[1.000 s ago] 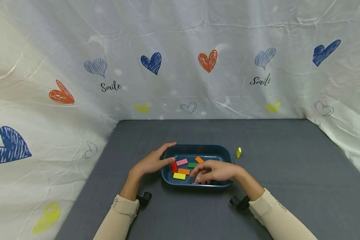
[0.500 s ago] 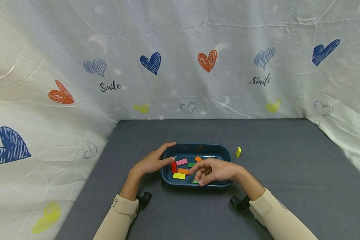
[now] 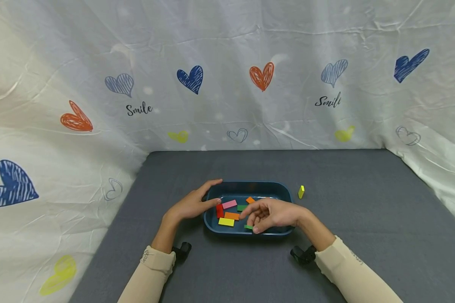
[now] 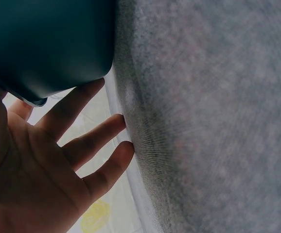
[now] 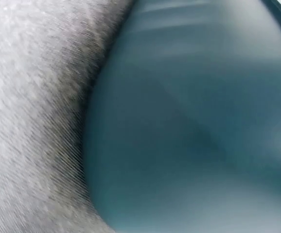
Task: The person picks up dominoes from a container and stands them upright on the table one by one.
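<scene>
A dark blue tray (image 3: 250, 234) sits on the table, with several small coloured blocks inside. My left hand (image 3: 191, 205) grips its left end, thumb over the rim and fingers spread outside. In the left wrist view, the fingers (image 4: 75, 104) lie against and below the tray's outer wall (image 4: 58, 43). Over the tray's front part, my right hand (image 3: 274, 213) pinches a green block (image 3: 248, 227) between thumb and fingers. To its left lie an orange block (image 3: 232, 216), a yellow block (image 3: 226, 222), a red block (image 3: 220, 211) and a pink block (image 3: 229, 204).
Another green block (image 3: 242, 208) and an orange block (image 3: 250, 200) lie farther back in the tray, partly behind the right hand. A yellow block (image 3: 301, 192) stands upright on the grey table (image 3: 364, 202), right of the tray. A white curtain (image 3: 227, 105) hangs behind.
My right hand was down in the tray; it has come up slightly with a green block now showing in its pinch. The left hand and tray have stayed put.
</scene>
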The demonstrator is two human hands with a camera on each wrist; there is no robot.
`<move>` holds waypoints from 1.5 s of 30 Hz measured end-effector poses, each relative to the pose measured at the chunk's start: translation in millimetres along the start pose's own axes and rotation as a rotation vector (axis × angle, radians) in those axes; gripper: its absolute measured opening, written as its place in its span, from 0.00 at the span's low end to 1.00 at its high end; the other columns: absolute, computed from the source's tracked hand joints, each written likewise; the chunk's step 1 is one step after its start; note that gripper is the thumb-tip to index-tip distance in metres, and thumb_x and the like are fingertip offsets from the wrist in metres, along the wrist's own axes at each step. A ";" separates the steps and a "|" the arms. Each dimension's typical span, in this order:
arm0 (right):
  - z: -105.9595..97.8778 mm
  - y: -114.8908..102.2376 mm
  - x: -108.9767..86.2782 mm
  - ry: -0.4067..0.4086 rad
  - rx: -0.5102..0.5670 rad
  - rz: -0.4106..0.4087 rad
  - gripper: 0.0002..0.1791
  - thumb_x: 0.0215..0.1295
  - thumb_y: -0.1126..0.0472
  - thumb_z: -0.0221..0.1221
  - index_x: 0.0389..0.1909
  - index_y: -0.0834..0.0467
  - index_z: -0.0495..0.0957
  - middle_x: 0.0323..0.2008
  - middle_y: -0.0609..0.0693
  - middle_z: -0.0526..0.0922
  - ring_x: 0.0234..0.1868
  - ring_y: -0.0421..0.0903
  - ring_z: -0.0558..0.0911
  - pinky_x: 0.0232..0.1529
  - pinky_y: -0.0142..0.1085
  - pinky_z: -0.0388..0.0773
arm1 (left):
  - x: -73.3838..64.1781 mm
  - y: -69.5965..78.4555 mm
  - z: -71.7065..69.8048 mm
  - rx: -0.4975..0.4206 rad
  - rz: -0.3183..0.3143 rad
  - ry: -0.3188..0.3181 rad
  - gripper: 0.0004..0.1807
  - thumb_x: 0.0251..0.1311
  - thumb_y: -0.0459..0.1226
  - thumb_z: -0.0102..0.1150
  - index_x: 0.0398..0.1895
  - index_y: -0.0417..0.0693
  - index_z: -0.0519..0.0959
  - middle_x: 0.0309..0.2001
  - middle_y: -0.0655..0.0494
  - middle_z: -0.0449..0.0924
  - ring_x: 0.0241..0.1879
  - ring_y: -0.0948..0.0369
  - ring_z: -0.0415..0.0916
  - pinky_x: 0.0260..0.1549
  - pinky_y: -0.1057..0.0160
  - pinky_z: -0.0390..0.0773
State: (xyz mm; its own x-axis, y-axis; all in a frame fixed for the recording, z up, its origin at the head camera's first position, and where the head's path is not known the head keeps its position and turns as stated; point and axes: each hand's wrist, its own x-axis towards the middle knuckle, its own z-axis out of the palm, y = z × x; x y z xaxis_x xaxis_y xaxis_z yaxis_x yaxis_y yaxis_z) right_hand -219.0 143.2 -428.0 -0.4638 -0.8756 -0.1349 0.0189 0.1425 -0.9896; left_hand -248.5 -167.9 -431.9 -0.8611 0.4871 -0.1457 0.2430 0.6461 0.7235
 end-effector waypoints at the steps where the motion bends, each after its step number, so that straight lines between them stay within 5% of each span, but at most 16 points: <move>1: -1.0 -1.3 -2.0 0.017 -0.020 -0.011 0.29 0.68 0.68 0.64 0.65 0.77 0.68 0.44 0.52 0.85 0.40 0.39 0.83 0.46 0.30 0.83 | 0.4 0.3 -0.1 0.002 -0.001 0.002 0.37 0.70 0.56 0.58 0.79 0.73 0.55 0.80 0.51 0.57 0.75 0.43 0.63 0.69 0.32 0.64; 8: -9.7 -7.0 -23.6 0.155 -0.134 -0.108 0.22 0.70 0.66 0.63 0.59 0.74 0.75 0.43 0.51 0.83 0.39 0.41 0.80 0.44 0.34 0.83 | -1.4 0.0 -0.8 0.010 0.005 0.006 0.37 0.70 0.55 0.58 0.79 0.72 0.55 0.80 0.50 0.57 0.74 0.42 0.64 0.68 0.32 0.64; 18: -28.5 -4.1 -68.5 0.400 -0.118 -0.196 0.16 0.70 0.68 0.61 0.57 0.60 0.79 0.46 0.45 0.84 0.44 0.42 0.83 0.49 0.39 0.84 | -3.8 -1.3 1.1 0.003 -0.004 0.016 0.37 0.70 0.55 0.58 0.79 0.72 0.56 0.80 0.50 0.57 0.74 0.41 0.63 0.68 0.32 0.65; 25: -45.1 -1.5 -100.5 0.529 -0.142 -0.290 0.17 0.72 0.72 0.55 0.59 0.61 0.78 0.48 0.44 0.85 0.45 0.41 0.83 0.47 0.34 0.82 | -2.8 -1.8 1.4 -0.003 -0.006 0.014 0.37 0.70 0.55 0.58 0.79 0.73 0.56 0.80 0.50 0.57 0.74 0.42 0.63 0.68 0.32 0.65; 33: -61.2 5.1 -130.8 0.754 -0.247 -0.191 0.16 0.73 0.67 0.58 0.59 0.58 0.78 0.51 0.41 0.83 0.50 0.40 0.83 0.50 0.30 0.81 | -2.1 -3.6 2.7 0.001 -0.007 0.014 0.36 0.70 0.55 0.58 0.79 0.75 0.56 0.80 0.50 0.57 0.74 0.42 0.63 0.68 0.32 0.65; 45: -73.2 36.1 -137.4 0.845 -0.244 -0.086 0.15 0.71 0.62 0.63 0.57 0.57 0.78 0.46 0.43 0.83 0.43 0.38 0.83 0.46 0.36 0.83 | -2.0 -1.2 3.0 -0.012 -0.013 0.010 0.36 0.71 0.54 0.58 0.79 0.74 0.56 0.80 0.51 0.56 0.74 0.42 0.62 0.69 0.32 0.63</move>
State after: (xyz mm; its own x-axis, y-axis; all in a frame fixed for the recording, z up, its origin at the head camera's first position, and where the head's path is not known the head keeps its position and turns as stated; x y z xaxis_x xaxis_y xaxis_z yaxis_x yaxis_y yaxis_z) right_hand -219.4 302.4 -441.5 -0.9565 -0.2673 0.1165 -0.1907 0.2711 -0.9435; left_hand -245.7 -167.9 -434.4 -0.8685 0.4729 -0.1483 0.2267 0.6453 0.7295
